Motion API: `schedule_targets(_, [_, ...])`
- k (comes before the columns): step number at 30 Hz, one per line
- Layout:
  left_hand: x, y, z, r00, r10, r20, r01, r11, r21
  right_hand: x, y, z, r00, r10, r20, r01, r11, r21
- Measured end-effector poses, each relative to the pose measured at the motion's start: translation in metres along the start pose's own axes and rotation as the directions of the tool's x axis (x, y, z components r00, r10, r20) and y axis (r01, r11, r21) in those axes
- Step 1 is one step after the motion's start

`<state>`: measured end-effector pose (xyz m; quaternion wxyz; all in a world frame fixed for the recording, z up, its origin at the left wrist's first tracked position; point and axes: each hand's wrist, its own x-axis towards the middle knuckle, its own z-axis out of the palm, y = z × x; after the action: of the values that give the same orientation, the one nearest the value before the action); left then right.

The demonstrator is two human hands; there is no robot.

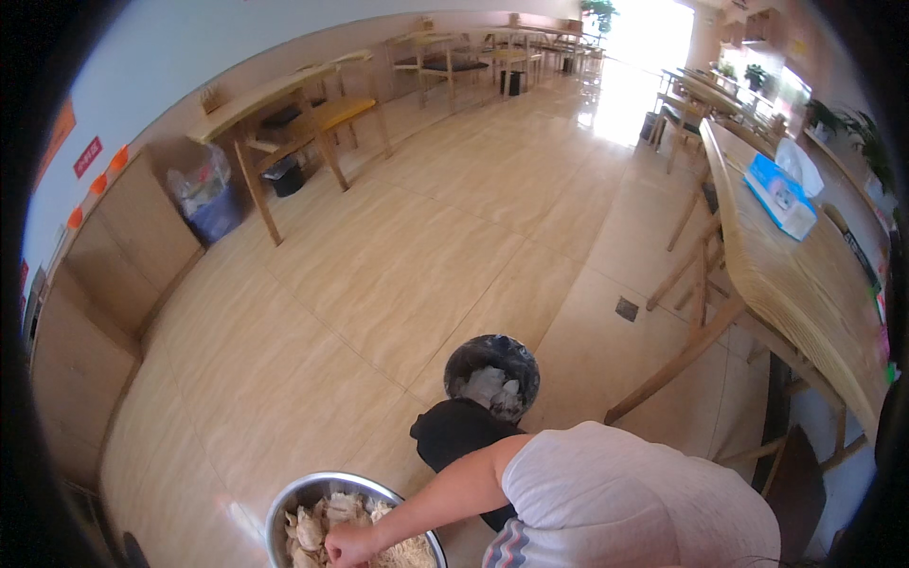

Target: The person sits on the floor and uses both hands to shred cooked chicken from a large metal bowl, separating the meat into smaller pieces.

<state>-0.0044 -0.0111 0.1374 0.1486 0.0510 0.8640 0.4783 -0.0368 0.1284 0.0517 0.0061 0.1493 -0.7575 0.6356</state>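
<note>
My right hand (349, 545) reaches down into a round steel basin (292, 488) on the floor at the bottom edge. Its fingers are curled, and their tips are hidden, so whether they hold a piece cannot be told. Around the hand lie pale, cream-coloured chunks of food (310, 529), perhaps cooked meat. Finer pale shreds (408, 552) fill the right side of the basin, below my forearm. My left hand is out of view. Beyond the arm is a knee in black cloth (458, 433).
A lined waste bin (454, 366) holding crumpled white waste stands just past the knee. At right, a wooden table (774, 284) carries a blue tissue box (781, 195). Wooden cabinets (135, 255), a blue bin (215, 213) and a table (263, 106) line the left wall.
</note>
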Motion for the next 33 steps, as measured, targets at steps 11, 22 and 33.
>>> schedule_targets(11, [0.009,-0.019,-0.015,0.993,-0.104,-0.054,0.08,0.937,-0.339,-0.005,-0.045,-0.008,0.865,0.473,0.166,-0.496,0.758,0.424])
schedule_targets(22, [0.013,-0.03,-0.009,0.973,-0.22,-0.076,0.107,0.711,-0.695,-0.003,-0.05,-0.02,0.843,0.537,0.042,-0.51,0.77,0.384])
schedule_targets(33, [0.011,-0.03,-0.007,0.993,-0.119,0.028,0.111,0.78,-0.616,-0.006,-0.055,-0.011,0.85,0.511,0.124,-0.52,0.782,0.344])
